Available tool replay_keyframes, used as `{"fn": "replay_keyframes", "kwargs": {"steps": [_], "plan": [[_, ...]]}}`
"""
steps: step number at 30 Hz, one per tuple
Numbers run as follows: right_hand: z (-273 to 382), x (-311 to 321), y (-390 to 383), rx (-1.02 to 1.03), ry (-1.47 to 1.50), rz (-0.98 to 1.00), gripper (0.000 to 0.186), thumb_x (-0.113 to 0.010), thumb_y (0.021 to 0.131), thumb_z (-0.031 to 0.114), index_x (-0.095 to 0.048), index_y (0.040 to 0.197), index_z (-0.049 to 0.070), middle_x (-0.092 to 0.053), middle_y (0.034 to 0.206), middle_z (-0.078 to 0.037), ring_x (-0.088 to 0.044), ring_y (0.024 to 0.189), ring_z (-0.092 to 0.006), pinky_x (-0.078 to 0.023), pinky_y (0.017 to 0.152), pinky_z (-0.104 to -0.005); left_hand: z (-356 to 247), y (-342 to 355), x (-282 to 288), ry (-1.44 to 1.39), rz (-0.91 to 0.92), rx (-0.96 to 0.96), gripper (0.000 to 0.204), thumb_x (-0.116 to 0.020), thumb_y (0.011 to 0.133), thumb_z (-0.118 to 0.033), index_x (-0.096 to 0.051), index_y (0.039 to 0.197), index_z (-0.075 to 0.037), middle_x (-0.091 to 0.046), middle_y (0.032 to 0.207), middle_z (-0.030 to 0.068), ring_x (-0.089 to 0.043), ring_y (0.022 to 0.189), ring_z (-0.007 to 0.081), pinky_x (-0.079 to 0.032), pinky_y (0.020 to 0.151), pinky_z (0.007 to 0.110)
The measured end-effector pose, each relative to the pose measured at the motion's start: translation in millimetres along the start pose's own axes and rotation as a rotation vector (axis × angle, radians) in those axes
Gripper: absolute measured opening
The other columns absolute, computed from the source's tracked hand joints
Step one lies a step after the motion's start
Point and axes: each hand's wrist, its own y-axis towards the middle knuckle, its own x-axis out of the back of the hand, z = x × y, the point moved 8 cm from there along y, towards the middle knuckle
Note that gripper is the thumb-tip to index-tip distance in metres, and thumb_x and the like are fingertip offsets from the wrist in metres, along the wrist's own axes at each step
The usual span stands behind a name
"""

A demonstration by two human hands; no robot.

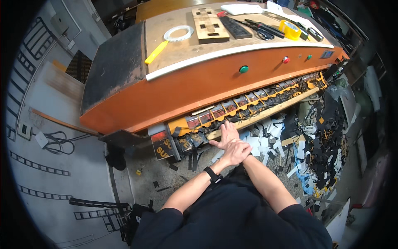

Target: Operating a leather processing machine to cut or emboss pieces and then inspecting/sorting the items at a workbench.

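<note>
My left hand, with a black watch on its wrist, is wrapped over my right wrist. Beyond it my right hand reaches forward with thumb and fingers spread. It lies at the near left end of a long pale wooden bar, and whether it presses on the bar or only rests there I cannot tell. Right behind the bar runs a long roller with yellow-orange rings and dark strips of material caught around it, under the front of an orange machine.
On the machine top lie a tape roll, scissors, a slotted wooden block, a white ring and a yellow-handled cutter. A green button sits on its front. Scraps cover the floor at right. A cable hangs at left.
</note>
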Motion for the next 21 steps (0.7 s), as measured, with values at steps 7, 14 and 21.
{"fn": "replay_keyframes", "kwargs": {"steps": [7,14,21], "plan": [[-7,14,-38,0.101,0.289,-0.082,0.035,-0.084,0.078,0.031,-0.077,0.099,0.005,-0.069,0.098,-0.015,-0.068,0.101,-0.0381,-0.054,0.091,-0.0489,32,-35,122,-0.155,-0.384,-0.023,0.012,-0.076,0.094,-0.005,-0.075,0.105,-0.001,-0.076,0.106,0.0136,-0.073,0.095,0.0285,-0.059,0.085,0.039],[-13,82,26,-0.179,0.391,-0.238,0.021,-0.077,0.093,0.022,-0.076,0.096,0.002,-0.073,0.086,-0.016,-0.072,0.082,-0.0393,-0.059,0.077,-0.0486,136,-60,220,0.547,-0.491,0.34,0.024,-0.077,0.089,-0.006,-0.071,0.111,0.0,-0.07,0.11,0.0164,-0.065,0.114,0.0359,-0.051,0.103,0.048],[-35,-3,60,-0.265,0.318,0.279,0.027,-0.074,0.082,0.023,-0.079,0.094,-0.001,-0.077,0.095,-0.03,-0.077,0.096,-0.0473,-0.062,0.092,-0.0528,134,-117,220,0.876,-0.662,0.701,0.067,-0.091,0.081,-0.024,-0.065,0.136,0.003,-0.054,0.148,0.0284,-0.049,0.138,0.0445,-0.042,0.115,0.058]]}}
